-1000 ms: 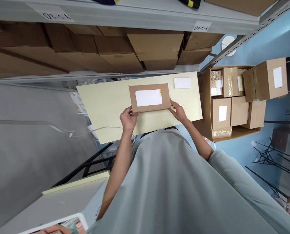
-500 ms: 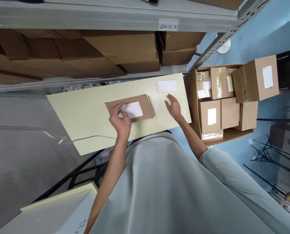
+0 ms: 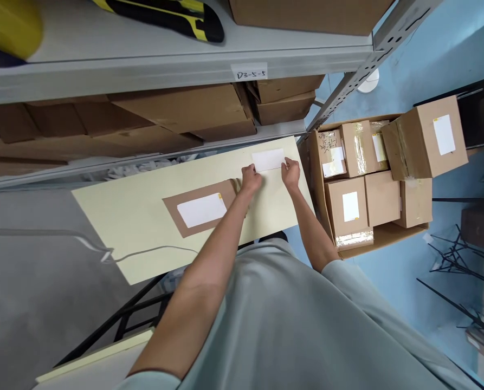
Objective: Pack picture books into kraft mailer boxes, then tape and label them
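Observation:
A flat brown cardboard parcel (image 3: pixel 197 216) with a white label lies on the pale yellow table (image 3: pixel 144 195). Further right on the table lies a loose white label sheet (image 3: pixel 268 160). My left hand (image 3: pixel 251 179) pinches the sheet's lower left corner, fingers closed. My right hand (image 3: pixel 291 173) pinches its lower right corner. Neither hand touches the parcel.
A grey metal shelf rack (image 3: pixel 185 67) stacked with cardboard boxes stands behind the table. On the blue floor at right an open carton (image 3: pixel 384 235) holds several labelled small boxes. A black and yellow tool (image 3: pixel 172 16) lies on the upper shelf. Black metal frames (image 3: pixel 461 260) lie far right.
The parcel was set down flat on the table and let go. Both hands moved right to the white sheet and took hold of its near corners.

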The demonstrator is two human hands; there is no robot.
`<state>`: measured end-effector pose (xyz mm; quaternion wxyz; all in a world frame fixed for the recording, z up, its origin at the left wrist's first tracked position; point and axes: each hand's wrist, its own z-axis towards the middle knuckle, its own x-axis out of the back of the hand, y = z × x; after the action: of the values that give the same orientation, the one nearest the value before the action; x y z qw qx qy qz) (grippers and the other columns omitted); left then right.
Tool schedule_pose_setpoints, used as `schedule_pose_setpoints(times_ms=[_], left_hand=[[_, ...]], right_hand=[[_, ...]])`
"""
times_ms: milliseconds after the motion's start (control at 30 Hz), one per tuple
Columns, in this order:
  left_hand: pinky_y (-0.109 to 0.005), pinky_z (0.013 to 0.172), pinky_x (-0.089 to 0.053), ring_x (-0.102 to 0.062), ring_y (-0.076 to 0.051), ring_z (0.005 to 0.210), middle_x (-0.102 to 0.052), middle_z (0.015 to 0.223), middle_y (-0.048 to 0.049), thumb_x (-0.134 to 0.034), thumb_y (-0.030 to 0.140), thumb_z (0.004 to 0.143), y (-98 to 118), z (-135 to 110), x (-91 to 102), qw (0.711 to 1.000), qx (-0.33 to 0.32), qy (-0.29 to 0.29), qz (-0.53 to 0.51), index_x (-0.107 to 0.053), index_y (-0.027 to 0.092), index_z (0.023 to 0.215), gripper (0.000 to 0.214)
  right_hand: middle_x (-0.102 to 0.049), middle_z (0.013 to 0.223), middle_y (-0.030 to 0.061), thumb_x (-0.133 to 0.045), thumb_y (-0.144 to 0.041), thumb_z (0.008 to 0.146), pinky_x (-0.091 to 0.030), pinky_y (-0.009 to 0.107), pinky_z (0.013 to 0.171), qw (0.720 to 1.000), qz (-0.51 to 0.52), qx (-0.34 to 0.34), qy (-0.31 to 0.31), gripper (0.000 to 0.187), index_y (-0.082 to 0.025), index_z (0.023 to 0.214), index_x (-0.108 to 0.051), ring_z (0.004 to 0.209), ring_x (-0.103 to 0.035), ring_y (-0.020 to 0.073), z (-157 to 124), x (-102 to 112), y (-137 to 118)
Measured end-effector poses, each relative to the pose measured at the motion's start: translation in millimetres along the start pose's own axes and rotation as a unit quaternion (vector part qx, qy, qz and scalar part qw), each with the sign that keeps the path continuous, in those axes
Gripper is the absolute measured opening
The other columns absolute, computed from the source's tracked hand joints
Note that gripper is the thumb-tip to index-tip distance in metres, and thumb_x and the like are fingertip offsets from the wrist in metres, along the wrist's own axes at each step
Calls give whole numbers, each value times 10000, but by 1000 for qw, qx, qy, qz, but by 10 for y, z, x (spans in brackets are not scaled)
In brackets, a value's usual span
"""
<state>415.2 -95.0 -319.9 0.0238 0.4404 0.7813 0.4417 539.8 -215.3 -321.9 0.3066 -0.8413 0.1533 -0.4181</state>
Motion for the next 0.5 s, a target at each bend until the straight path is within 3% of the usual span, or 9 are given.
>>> schedule_pose_setpoints(times_ms=[133, 300, 500], left_hand=[[-470, 1191, -481, -619, -339, 1269, -592, 1256, -162, -620, 70, 663, -110, -88, -33, 1000, -30, 8, 0, -665, 186, 954, 317], [-435, 1224, -459, -602, -321, 1308, -564, 1277, -143, -596, 52, 661, -112, -148, -14, 1000, -14, -5, 27, -642, 200, 978, 353], [-470, 1233, -475, -625, -334, 1291, -589, 1318, -155, -624, 56, 699, 22, -194, -2, 997, 0, -9, 73, -669, 206, 1054, 388]], right_hand=[[-648, 1491, 230, -457, -299, 1120, -492, 405, 1258, 1000, -14, 8, 19, 527, -84, 1558, -656, 1356, -689, 280, -27, -44, 6], [-694, 1447, 194, -474, -284, 1134, -537, 386, 1190, 998, 3, 18, 56, 456, -123, 1490, -710, 1298, -719, 262, -83, -92, -26], [-734, 1322, 154, -623, -328, 1102, -593, 390, 1046, 994, 8, 1, 113, 259, -156, 1171, -804, 1134, -741, 256, -122, -65, -102]])
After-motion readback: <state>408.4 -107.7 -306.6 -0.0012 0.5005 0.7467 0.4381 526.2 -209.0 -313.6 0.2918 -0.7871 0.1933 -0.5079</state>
